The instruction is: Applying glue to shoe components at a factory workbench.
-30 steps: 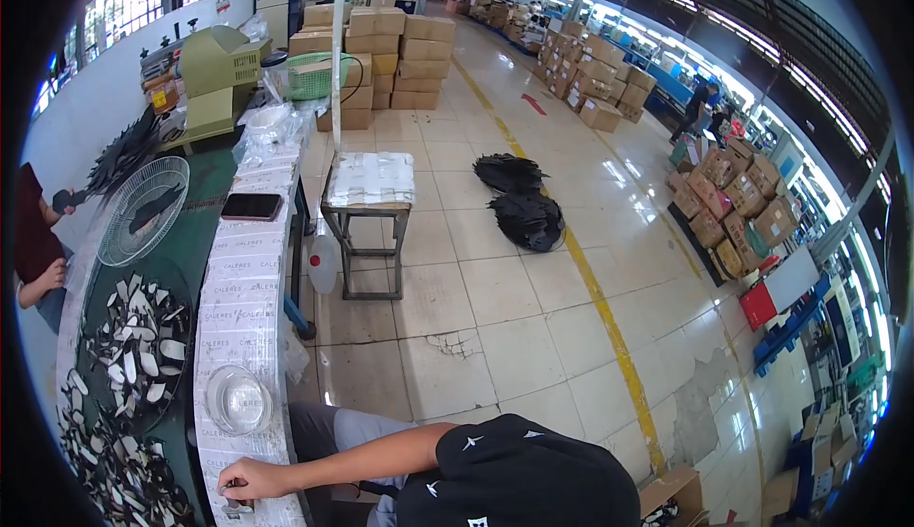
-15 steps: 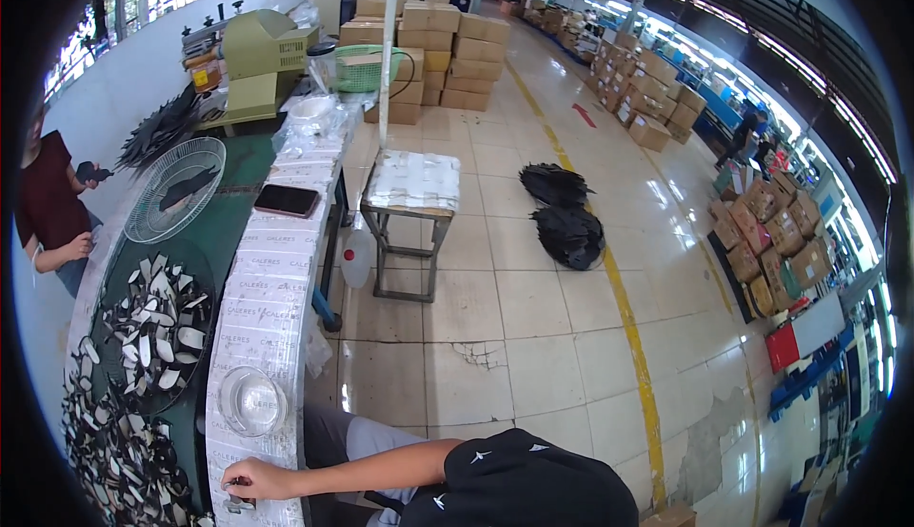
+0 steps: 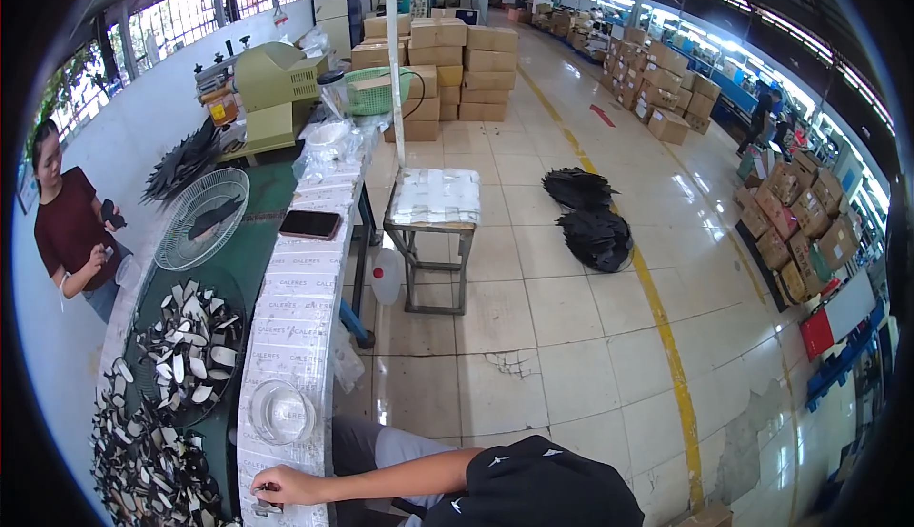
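My right hand [image 3: 290,485] rests at the near end of the table strip covered in white printed paper [image 3: 290,332]. Its fingers are closed around a small dark and grey piece [image 3: 268,507], too small to name. Just beyond the hand stands a round clear dish [image 3: 282,413]. To its left, many black and white shoe-part-like pieces fill a dark round tray [image 3: 231,384], and more lie in a loose heap [image 3: 157,475] on the green tabletop. My left hand is out of view.
Farther along the table lie a phone [image 3: 309,224] and a white wire basket [image 3: 203,219] near a green machine [image 3: 276,94]. Across the table stands a co-worker [image 3: 76,222]. A stool [image 3: 433,205], black bundles [image 3: 592,222] and stacked cartons [image 3: 490,70] stand on the floor.
My view has turned, so the scene sits farther right and slightly lower, and more of the co-worker shows. My right hand keeps its place on the table with fingers closed.
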### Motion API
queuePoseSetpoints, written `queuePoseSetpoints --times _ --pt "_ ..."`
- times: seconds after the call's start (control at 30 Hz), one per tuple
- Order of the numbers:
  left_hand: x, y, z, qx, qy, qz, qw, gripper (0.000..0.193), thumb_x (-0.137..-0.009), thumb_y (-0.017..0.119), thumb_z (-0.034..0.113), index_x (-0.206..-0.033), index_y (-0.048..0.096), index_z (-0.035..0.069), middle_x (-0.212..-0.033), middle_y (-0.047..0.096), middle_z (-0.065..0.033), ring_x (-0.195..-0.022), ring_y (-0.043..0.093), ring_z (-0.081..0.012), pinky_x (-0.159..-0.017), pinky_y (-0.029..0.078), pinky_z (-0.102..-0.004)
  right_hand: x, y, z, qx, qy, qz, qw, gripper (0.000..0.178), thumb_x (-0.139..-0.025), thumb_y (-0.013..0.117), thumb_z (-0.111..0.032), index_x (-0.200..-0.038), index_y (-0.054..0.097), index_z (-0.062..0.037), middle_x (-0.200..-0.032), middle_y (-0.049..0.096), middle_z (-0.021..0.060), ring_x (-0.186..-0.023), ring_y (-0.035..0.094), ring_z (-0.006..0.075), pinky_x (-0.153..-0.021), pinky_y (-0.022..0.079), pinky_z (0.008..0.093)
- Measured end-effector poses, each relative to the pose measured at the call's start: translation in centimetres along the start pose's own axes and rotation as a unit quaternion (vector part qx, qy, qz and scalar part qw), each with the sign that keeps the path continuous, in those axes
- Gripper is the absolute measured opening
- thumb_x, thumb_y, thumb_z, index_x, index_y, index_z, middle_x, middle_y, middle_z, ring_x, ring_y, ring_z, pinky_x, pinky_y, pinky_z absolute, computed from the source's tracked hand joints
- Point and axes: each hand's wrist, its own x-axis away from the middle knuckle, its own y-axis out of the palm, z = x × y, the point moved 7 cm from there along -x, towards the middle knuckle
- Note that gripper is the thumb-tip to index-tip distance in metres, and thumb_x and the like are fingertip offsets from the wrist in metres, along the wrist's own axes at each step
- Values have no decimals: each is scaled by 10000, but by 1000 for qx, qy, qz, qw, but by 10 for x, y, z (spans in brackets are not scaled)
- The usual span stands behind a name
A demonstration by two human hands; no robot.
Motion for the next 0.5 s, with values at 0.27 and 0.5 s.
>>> queuePoseSetpoints --times 0.27,0.5 --pt "36 -59 24 151 0 65 986 406 -929 545 326 -1211 563 35 -1189 546 -241 -1011 598 -314 -795 526 -420 2 -1 -9 -11 75 -34 997 197 -929 591 -125 -1019 609 49 -832 629 91 -681 546 113 -628 456 277" --pt "43 -54 17 554 -13 61 830 317 -971 477 236 -1205 575 46 -1201 546 -231 -1026 588 -325 -851 508 -446 5 -7 -26 -59 102 -33 992 202 -961 563 -141 -1061 612 27 -793 609 36 -612 542 61 -568 460 244"
